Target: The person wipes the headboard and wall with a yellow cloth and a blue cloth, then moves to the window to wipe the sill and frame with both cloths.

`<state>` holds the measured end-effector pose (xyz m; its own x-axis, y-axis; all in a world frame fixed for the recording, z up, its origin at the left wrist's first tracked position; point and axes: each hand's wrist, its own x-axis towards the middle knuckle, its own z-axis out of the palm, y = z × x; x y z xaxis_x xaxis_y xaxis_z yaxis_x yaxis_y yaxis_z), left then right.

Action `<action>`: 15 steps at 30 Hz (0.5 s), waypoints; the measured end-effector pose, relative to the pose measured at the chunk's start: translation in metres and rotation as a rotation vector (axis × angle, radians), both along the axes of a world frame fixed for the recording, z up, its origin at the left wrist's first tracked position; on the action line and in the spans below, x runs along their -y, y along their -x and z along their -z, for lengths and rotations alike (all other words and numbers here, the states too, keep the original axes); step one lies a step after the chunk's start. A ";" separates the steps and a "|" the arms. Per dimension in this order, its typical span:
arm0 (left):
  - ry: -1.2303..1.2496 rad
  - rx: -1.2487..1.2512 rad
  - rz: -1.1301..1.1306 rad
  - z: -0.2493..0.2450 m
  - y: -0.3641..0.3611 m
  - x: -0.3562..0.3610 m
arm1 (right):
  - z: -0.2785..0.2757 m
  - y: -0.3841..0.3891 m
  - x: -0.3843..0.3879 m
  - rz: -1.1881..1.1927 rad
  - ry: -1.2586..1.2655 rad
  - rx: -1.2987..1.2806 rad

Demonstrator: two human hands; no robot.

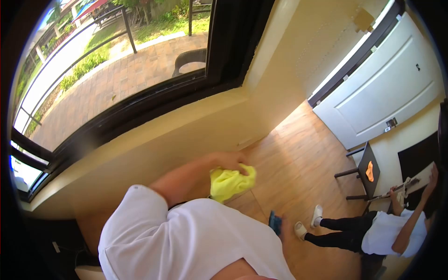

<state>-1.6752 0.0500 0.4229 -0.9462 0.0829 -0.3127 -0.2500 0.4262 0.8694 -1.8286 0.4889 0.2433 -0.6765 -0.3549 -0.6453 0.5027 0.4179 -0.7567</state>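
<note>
My left hand is closed around a bunched yellow cloth, held in front of the cream wall ledge under the window. My bare forearm runs back to the white sleeve of my shirt, which fills the bottom of the view. A small blue object peeks out past the shirt's right edge, above the wooden floor. My right hand is hidden behind my body, so what holds the blue object is unclear.
A large dark-framed window looks onto a brick patio. Another person in a white top and black trousers is at the lower right beside a dark chair with an orange item. A white door stands behind.
</note>
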 end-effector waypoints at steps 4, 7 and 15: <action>0.199 0.095 -0.327 0.039 -0.070 0.022 | -0.055 0.009 0.063 -0.132 0.229 -0.013; 0.120 0.203 -0.443 0.018 -0.144 0.040 | -0.095 0.030 0.120 -0.507 0.115 -0.201; 0.041 0.499 -0.931 0.035 -0.321 -0.011 | -0.468 0.031 0.315 -0.349 0.534 -1.812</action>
